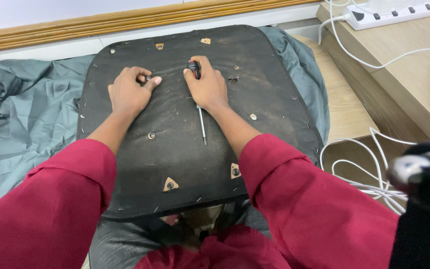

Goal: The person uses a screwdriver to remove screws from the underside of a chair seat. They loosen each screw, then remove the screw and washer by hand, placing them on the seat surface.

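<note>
While the upturned seat base (175, 144), covered in black fabric, lies across the person's lap and over a grey-green cloth (21, 114), both hands rest on its far half. Left hand (129, 92): fingers curled inward, thumb and forefinger pinched together on a small metal fastener (148, 78) set in the fabric; grip nearly closed around that point. Right hand (206, 85): grip clamped on the black-and-red handle of a screwdriver (199, 102), whose handle end shows at the far side of the hand beside the forefinger. The thin metal shaft runs out from under the heel of the hand toward the near side, lying flat on the fabric, with its tip near the centre of the seat base. The two hands sit near each other, not touching. Further fasteners dot the fabric: a round screw (151, 135) near the left forearm, and triangular wooden tabs (170, 185) with screws along the near edge. Dark red sleeves (65, 199) cover both arms to the forearm. To the right, white cables (354, 169) lie on the wooden floor, and a white power strip (399, 14) sits on a wooden step (404, 74) at far right.
</note>
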